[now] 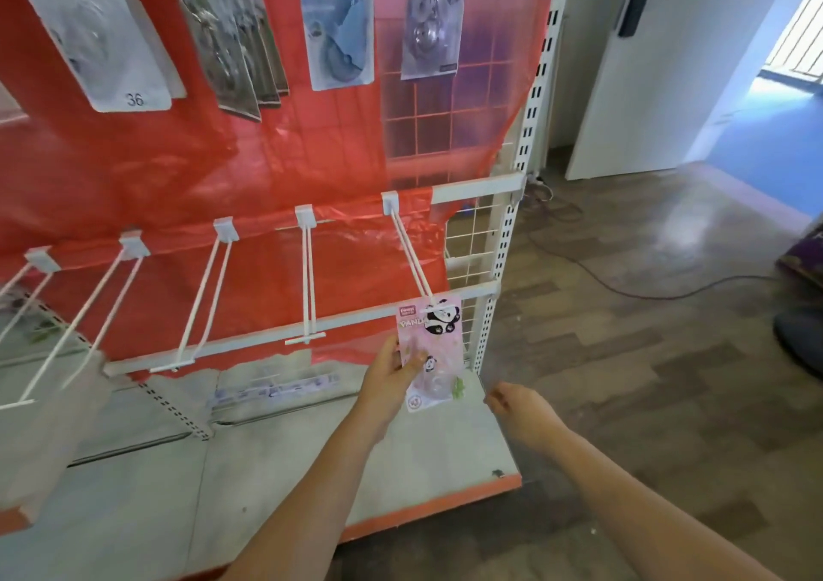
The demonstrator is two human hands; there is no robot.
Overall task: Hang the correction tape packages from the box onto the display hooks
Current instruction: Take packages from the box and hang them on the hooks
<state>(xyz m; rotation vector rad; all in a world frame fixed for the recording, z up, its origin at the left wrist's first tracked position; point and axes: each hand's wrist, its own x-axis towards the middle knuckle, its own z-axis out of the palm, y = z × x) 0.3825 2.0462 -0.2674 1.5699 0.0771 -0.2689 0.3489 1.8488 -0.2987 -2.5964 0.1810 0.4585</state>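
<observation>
1. The left hand (392, 373) pinched the lower left edge of a pink panda correction tape package (431, 349), thumb across its front.
2. Above that hand, the package's top met the tip of the rightmost hook (412, 255); whether it was fully threaded could not be told.
3. The right hand (519, 406) hung loosely curled just right of the package, holding nothing.
4. Hanging was in hand; next, probably slide it back, release, and fetch another. No box showed.
</observation>
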